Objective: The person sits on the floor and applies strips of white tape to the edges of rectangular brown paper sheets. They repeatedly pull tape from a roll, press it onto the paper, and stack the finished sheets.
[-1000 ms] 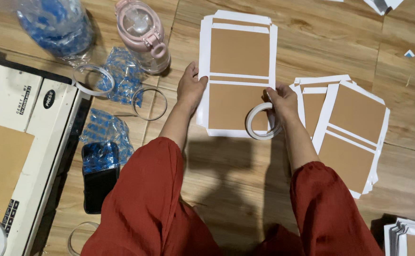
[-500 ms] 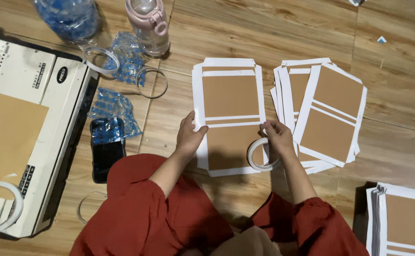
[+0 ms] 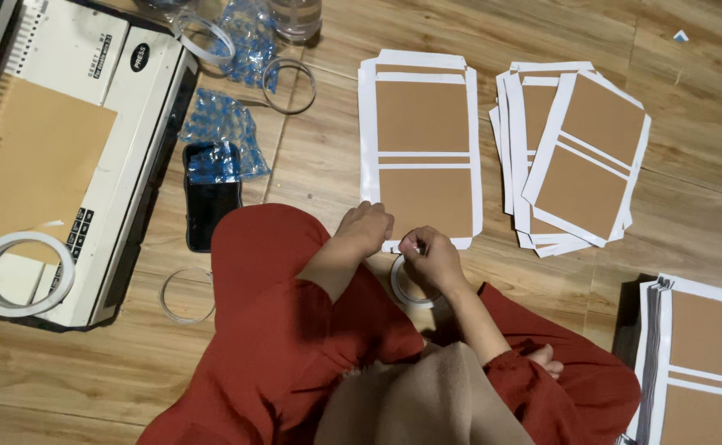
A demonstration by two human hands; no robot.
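The right hand [image 3: 432,257] pinches a tape roll [image 3: 408,284] at the near short edge of the brown-and-white sheet [image 3: 423,148], whose long axis runs away from it, while the left hand [image 3: 367,228], fingers curled and holding nothing visible, rests just beside it.

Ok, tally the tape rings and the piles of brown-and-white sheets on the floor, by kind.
Tape roll held in the right hand: 1
Tape roll on the binding machine: 1
Clear empty rings: 3
Sheet piles: 3
Total: 8
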